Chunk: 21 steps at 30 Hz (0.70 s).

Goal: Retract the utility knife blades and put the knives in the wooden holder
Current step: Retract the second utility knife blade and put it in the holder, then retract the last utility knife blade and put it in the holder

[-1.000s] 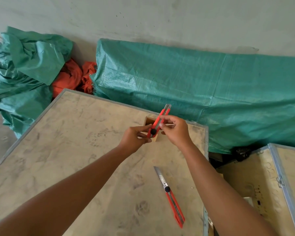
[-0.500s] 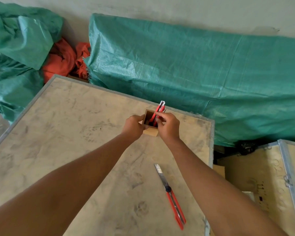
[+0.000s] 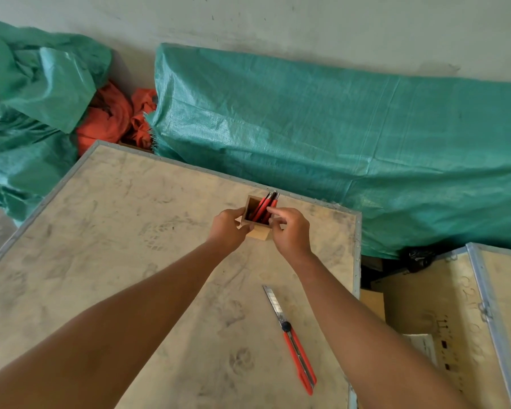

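Knife now in holder point(image 3: 252, 208), L hand point(image 3: 227, 228) gripping it, R hand point(image 3: 289, 231) loose; base hidden.

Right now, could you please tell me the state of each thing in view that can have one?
Wooden holder: upright on the crate top, red knives standing inside.
Knives in holder: leaning, tips above the rim.
Loose utility knife: flat on the crate top, blade extended.
Left hand: gripping the holder's side.
Right hand: at the holder, fingers curled by the knives.
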Available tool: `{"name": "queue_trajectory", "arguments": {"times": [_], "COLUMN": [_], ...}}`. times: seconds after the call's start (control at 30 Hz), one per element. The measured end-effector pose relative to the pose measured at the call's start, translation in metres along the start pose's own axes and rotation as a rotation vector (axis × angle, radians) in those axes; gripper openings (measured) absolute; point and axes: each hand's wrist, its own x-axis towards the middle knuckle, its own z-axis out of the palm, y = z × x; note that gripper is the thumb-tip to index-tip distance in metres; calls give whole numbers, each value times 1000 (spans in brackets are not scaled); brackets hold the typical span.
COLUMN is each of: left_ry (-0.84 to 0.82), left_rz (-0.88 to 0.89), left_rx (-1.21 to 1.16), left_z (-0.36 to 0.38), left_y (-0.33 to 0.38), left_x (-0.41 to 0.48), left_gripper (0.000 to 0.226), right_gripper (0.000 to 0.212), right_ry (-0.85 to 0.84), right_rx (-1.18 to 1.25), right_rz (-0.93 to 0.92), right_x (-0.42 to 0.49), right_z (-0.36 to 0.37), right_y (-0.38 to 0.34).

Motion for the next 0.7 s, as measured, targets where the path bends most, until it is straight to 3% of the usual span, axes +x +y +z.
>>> {"name": "queue_trajectory", "arguments": {"times": [0.23,0.43,0.7], "left_ry": [43,-20,-109], "left_rz": [-25,-120,-241], "left_rx": [-100,-163,-126], "left_z": [11,70,161], "left_y": [-3,-25,-48], "left_x": [-71,-156,-237], "left_gripper": [54,50,51], "right_gripper": [29,28,34], "right_ry": [-86,-282,-591], "right_rx": [17,42,-114], "right_rz": [89,278,283], "right_x": [-54,-108,-162], "right_z": [-41,-68,-63], "right_y": [12,42,74]}}
